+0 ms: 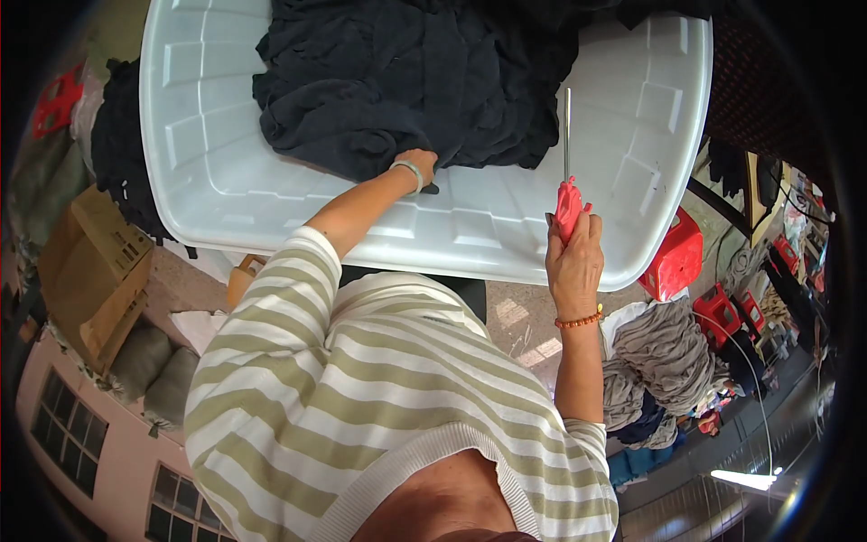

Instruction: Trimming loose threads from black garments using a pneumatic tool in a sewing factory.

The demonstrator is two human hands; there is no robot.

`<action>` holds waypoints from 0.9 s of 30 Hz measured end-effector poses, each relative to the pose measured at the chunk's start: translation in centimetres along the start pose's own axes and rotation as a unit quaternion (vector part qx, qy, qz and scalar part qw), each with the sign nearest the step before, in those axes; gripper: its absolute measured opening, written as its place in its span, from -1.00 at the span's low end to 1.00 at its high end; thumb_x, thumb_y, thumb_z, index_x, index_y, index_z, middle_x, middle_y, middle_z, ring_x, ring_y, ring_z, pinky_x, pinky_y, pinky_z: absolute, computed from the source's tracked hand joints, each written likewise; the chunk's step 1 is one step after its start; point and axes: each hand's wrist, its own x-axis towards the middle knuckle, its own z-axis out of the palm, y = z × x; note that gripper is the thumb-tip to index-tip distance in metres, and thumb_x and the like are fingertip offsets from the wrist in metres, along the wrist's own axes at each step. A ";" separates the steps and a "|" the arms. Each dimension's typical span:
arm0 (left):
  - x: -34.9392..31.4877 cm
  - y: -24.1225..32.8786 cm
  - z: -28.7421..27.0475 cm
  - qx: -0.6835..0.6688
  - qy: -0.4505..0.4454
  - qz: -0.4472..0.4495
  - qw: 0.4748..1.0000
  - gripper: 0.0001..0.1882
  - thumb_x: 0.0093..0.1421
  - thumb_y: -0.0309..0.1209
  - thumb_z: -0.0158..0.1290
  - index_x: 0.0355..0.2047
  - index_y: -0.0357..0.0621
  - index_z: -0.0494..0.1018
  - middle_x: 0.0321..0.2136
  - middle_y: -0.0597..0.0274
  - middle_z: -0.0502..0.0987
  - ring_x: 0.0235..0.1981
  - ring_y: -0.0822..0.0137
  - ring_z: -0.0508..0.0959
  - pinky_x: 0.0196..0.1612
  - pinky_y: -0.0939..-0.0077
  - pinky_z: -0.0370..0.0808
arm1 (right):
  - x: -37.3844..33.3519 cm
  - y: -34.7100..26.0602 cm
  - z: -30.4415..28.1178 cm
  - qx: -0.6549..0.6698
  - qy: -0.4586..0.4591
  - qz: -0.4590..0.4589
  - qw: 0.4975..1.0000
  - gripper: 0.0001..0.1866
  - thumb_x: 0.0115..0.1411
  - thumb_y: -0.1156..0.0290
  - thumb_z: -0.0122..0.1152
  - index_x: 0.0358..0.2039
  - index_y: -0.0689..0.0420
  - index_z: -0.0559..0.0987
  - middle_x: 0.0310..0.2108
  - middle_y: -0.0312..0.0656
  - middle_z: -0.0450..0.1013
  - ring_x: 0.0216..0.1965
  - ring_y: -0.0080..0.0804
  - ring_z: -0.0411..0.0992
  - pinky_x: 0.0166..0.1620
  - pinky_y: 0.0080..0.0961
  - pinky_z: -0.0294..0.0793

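My left hand (417,165) is closed on the lower edge of a pile of black cloth (388,81), its fingertips partly hidden in the folds. A pale green bangle circles that wrist. The cloth lies heaped inside a large white plastic tub (298,215). Above the tub's near right corner, my right hand (575,262) grips a red-handled tool (568,206). From its handle, which looks wrapped, a long, thin metal shaft or blade points away from me; its exact kind is unclear. The tool is apart from my left hand.
Left of the tub stand more black cloth (126,154) and an open cardboard box (95,262). A red plastic stool (675,257) sits by its near right corner, with grey cloth bundles (668,352) behind my right forearm. Sacks (167,384) lie near the wall.
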 end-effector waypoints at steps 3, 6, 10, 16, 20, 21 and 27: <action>-0.9 -0.5 2.3 0.001 0.152 0.196 0.969 -0.75 -0.05 -0.36 0.18 -0.32 -0.06 0.47 -0.30 -0.02 0.53 -0.26 -0.03 0.51 -0.16 0.26 0.45 | -0.2 0.3 0.2 -0.035 0.021 -0.023 0.999 -0.71 0.09 0.47 0.17 -0.20 0.25 0.34 -0.23 0.07 0.28 -0.32 0.12 0.40 -0.30 -0.14 0.45; -0.2 -0.7 2.6 -0.248 0.078 0.145 0.955 -0.76 -0.04 -0.43 0.19 -0.34 -0.16 0.43 -0.35 0.19 0.51 -0.34 0.24 0.51 -0.25 0.41 0.43 | 0.2 0.7 0.2 -0.064 0.064 -0.063 0.994 -0.74 0.16 0.44 0.13 -0.18 0.25 0.34 -0.21 0.10 0.31 -0.32 0.11 0.41 -0.30 -0.16 0.43; -0.4 -0.7 1.2 -0.629 -0.023 0.055 0.775 -0.69 0.06 -0.41 0.15 -0.16 -0.17 0.44 -0.29 0.28 0.52 -0.27 0.45 0.51 -0.21 0.62 0.44 | 0.6 2.0 -0.2 0.045 0.014 -0.001 0.999 -0.77 0.17 0.44 0.12 -0.19 0.20 0.36 -0.33 0.04 0.43 -0.29 0.01 0.46 -0.27 -0.19 0.44; -4.2 1.2 1.2 -0.500 -0.178 0.016 0.847 -0.75 0.13 -0.19 0.19 -0.26 -0.05 0.54 -0.61 0.38 0.48 -0.65 0.54 0.41 -0.64 0.61 0.30 | 1.4 2.0 -0.6 0.011 -0.075 -0.037 0.996 -0.79 0.16 0.39 0.12 -0.23 0.14 0.37 -0.46 0.00 0.47 -0.37 -0.02 0.47 -0.33 -0.19 0.44; -4.4 3.7 2.1 -0.196 0.026 0.123 0.973 -0.79 0.04 -0.23 0.21 -0.39 -0.07 0.60 -0.43 0.18 0.60 -0.35 0.24 0.56 -0.23 0.39 0.47 | 1.3 2.9 0.4 -0.012 -0.129 -0.098 0.987 -0.80 0.10 0.44 0.14 -0.25 0.13 0.38 -0.46 0.02 0.48 -0.42 0.00 0.47 -0.33 -0.17 0.44; -4.4 4.3 1.9 -0.090 0.050 0.088 0.991 -0.78 0.02 -0.25 0.21 -0.37 -0.08 0.59 -0.38 0.13 0.60 -0.26 0.13 0.57 -0.11 0.33 0.46 | 0.9 3.1 0.7 -0.011 -0.146 -0.093 0.985 -0.80 0.08 0.47 0.13 -0.26 0.14 0.38 -0.47 0.01 0.48 -0.43 0.00 0.48 -0.33 -0.17 0.44; -2.1 3.4 1.4 -0.182 0.218 0.053 0.957 -0.68 0.01 -0.23 0.19 -0.23 -0.06 0.48 -0.13 0.00 0.41 -0.06 -0.01 0.45 0.03 0.20 0.40 | -0.2 4.1 1.1 -0.040 -0.167 -0.064 0.983 -0.82 0.06 0.52 0.12 -0.30 0.14 0.38 -0.46 -0.06 0.50 -0.39 -0.07 0.50 -0.32 -0.23 0.48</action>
